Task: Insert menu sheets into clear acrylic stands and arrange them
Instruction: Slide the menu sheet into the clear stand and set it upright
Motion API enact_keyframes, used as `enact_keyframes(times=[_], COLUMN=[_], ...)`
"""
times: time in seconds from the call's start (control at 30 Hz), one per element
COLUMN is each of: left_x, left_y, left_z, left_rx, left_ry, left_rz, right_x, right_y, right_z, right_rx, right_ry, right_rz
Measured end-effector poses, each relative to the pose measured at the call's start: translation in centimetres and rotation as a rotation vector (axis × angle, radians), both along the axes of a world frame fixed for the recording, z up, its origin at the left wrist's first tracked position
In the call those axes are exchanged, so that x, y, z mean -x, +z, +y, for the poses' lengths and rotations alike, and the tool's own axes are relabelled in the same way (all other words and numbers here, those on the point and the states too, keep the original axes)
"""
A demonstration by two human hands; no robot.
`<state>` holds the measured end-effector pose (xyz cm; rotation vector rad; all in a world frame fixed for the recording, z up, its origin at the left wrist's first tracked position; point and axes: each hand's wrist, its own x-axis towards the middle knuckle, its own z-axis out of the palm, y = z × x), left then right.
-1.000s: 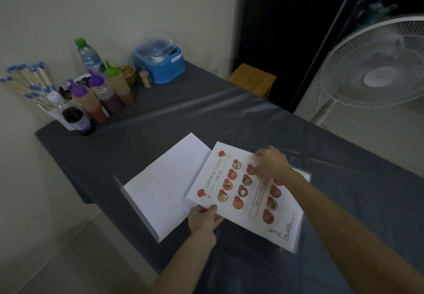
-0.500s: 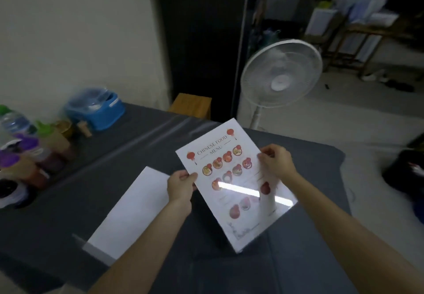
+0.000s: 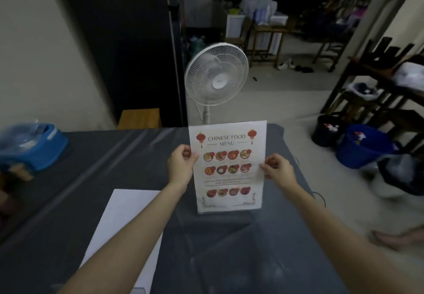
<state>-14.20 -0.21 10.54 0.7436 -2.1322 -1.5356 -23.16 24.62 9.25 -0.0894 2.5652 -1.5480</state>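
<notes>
A "Chinese Food Menu" sheet inside a clear acrylic stand (image 3: 228, 167) stands upright, its foot resting on the dark grey tablecloth (image 3: 114, 156). My left hand (image 3: 181, 167) pinches the stand's left edge about halfway up. My right hand (image 3: 278, 172) pinches the right edge at the same height. A second stand with a white sheet (image 3: 125, 224) lies flat on the cloth to the left, under my left forearm.
A blue plastic box with a clear lid (image 3: 29, 146) sits at the table's left. A white pedestal fan (image 3: 216, 75) stands just beyond the table's far edge, next to a wooden stool (image 3: 140, 118). Buckets (image 3: 362, 146) and dark furniture fill the floor on the right.
Both hands lifted the menu in its stand off the table, turned it upright and set its foot on the cloth farther right. The view swung right; the sauce bottles left the frame.
</notes>
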Motion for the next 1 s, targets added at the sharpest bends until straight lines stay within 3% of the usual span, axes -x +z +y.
enact_keyframes(times=[0.17, 1.0], left_x=[0.2, -0.1], left_y=[-1.0, -3.3], left_z=[-0.1, 0.2], left_rx=[0.090, 0.188], left_ry=[-0.004, 0.020], left_rz=[0.003, 0.006], right_x=[-0.3, 1.2], right_y=[-1.4, -3.6], right_z=[-0.2, -0.4], right_rx=[0.052, 0.124], right_ry=[0.002, 0.049], right_rz=[-0.022, 0.002])
